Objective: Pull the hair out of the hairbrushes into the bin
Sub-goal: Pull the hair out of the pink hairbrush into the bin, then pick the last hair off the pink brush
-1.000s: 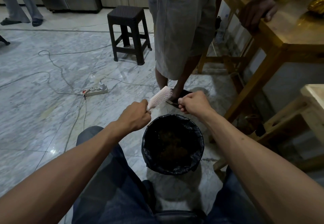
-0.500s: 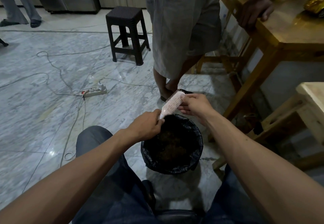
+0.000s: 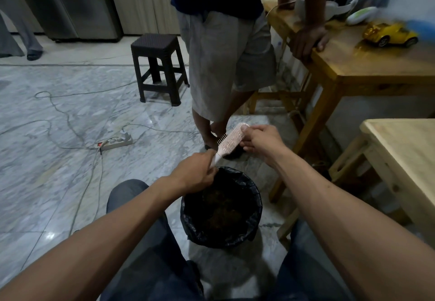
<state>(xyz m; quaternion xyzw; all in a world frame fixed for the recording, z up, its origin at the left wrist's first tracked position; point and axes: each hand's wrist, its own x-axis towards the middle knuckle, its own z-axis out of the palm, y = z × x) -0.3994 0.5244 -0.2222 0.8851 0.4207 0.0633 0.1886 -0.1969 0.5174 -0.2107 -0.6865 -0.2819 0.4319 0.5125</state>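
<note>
- Marble floor [image 3: 58, 159], wooden table [image 3: 376, 65] at right, a standing person [image 3: 226, 53] ahead.
- Pink hairbrush [image 3: 231, 139] held between both hands, above far rim of black-lined bin [image 3: 255, 209].
- Left hand [image 3: 194, 173] clenched round brush handle.
- Right hand [image 3: 262, 143] fingers pinching the brush head's top end.
- Bin on floor between seated person's knees, brown hair inside.
- No readable writing.

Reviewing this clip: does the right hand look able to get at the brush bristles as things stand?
Probably yes. The right hand is already at the far end of the pink hairbrush, which the left hand holds by the handle above the bin; nothing sits between the fingers and the bristles.
</note>
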